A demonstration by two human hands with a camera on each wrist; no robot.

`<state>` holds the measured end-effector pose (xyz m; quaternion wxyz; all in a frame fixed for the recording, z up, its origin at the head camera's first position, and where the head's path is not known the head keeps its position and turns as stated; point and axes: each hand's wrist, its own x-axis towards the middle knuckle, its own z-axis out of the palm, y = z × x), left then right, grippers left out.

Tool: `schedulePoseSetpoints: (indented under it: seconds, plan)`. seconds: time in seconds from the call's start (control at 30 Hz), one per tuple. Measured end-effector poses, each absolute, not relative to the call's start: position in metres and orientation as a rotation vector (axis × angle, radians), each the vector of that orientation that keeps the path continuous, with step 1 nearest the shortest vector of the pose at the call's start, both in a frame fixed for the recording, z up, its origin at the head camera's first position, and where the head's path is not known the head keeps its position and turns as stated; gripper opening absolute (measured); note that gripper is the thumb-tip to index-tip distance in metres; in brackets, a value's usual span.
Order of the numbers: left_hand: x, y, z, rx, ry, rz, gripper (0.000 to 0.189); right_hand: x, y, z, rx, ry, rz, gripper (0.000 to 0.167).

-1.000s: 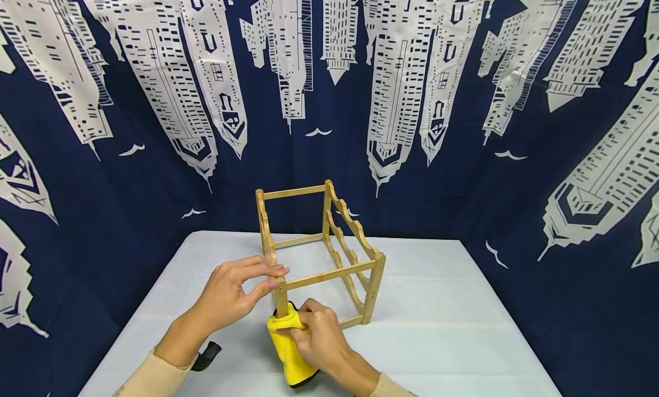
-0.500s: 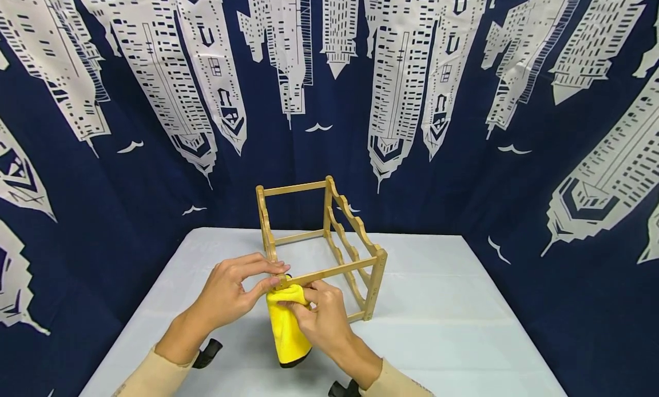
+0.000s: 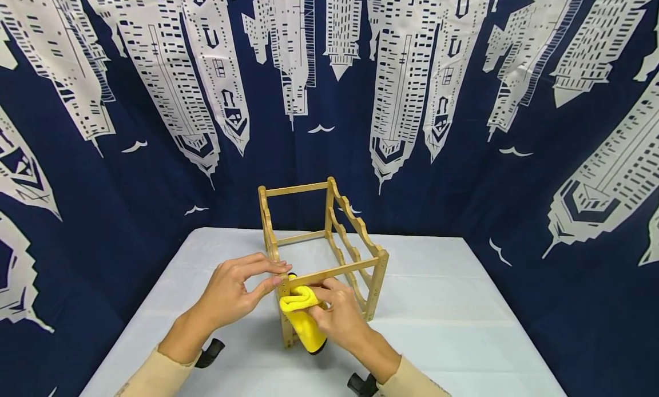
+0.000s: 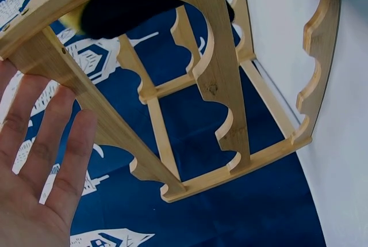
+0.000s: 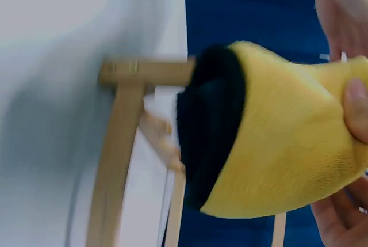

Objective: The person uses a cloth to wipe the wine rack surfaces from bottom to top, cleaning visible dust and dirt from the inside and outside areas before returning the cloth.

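A dark blue backdrop (image 3: 319,162) printed with white upside-down towers hangs behind the wooden rack (image 3: 332,272), which I have standing on a pale table (image 3: 437,328). The rack's scalloped side rails run away from me toward the backdrop.

My left hand (image 3: 234,291) comes in from the rack's near left side, wrist low and knuckles raised, back of the hand uppermost. Its thumb and fingertips meet at the rack's near left top corner and hold it lightly; on the left wrist view I see the other fingers spread and nearly straight beside the wood.

My right hand (image 3: 342,317) reaches up from the near side of the rack, forearm slanting inward, fingers partly hidden behind the near top bar. It pinches the yellow cloth (image 3: 309,328), thumb on one face and fingers on the other, as I can tell from the right wrist view. The cloth is bunched just under that bar beside the near left post, its lower end hanging below my grip, with black along its edge. Whether it wraps fully round the post, I cannot tell.

Beige sleeves (image 3: 157,371) cover both forearms, nearer to me than the rack.
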<state>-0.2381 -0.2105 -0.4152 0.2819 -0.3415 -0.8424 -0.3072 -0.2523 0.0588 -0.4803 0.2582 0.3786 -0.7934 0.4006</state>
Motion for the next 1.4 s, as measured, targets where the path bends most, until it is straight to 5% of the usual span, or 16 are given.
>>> schedulePoseSetpoints:
  seconds: [0.23,0.43,0.67,1.07,1.4]
  plan:
    - [-0.239,-0.211,-0.410,-0.903,-2.239,-0.804,0.027,-0.274,0.078,-0.477,1.263,-2.393,0.547,0.034]
    - [-0.235,-0.214,-0.413,-0.876,-2.264,-0.808,0.027,-0.274,0.056,-0.510,1.434,-2.601,0.324,0.050]
    - [-0.232,-0.209,-0.419,-0.866,-2.258,-0.803,0.023,-0.265,0.058,-0.540,1.362,-2.569,0.277,0.029]
    - [-0.230,-0.203,-0.421,-0.795,-2.301,-0.767,0.018,-0.274,0.116,-0.534,1.154,-2.564,0.020,0.038]
    - [-0.233,-0.204,-0.416,-0.806,-2.306,-0.778,0.021,-0.274,0.117,-0.541,1.149,-2.510,0.111,0.041]
